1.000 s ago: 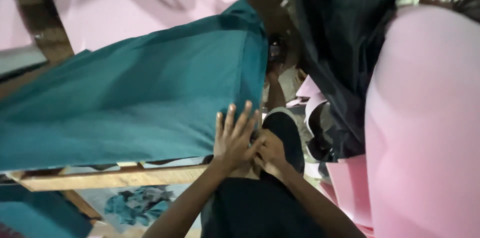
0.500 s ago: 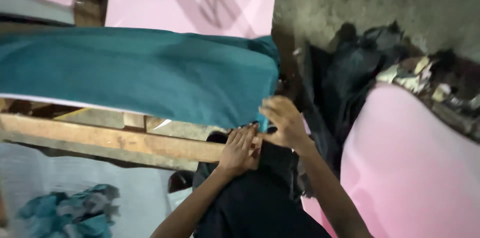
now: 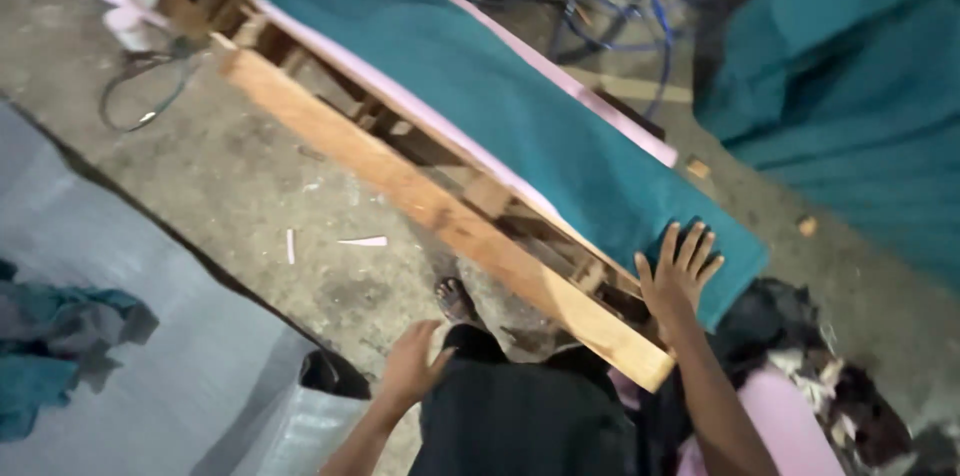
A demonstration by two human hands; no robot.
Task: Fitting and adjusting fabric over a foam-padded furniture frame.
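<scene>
A long cushion covered in teal fabric lies on a wooden frame, with a pink foam edge showing along its far side. My right hand presses flat on the near end of the teal fabric, fingers spread. Lower down, my left hand rests open against my dark trousers at the knee and holds nothing.
Concrete floor with small wood chips and scraps. A grey sheet with teal cloth scraps lies at left. More teal fabric is piled at the upper right. Blue cable coils behind the frame. Pink foam and dark rags sit at lower right.
The view has swung left and the frame now runs diagonally. My hands have parted: the right stays flat on the teal cover's end, the left has dropped to my knee.
</scene>
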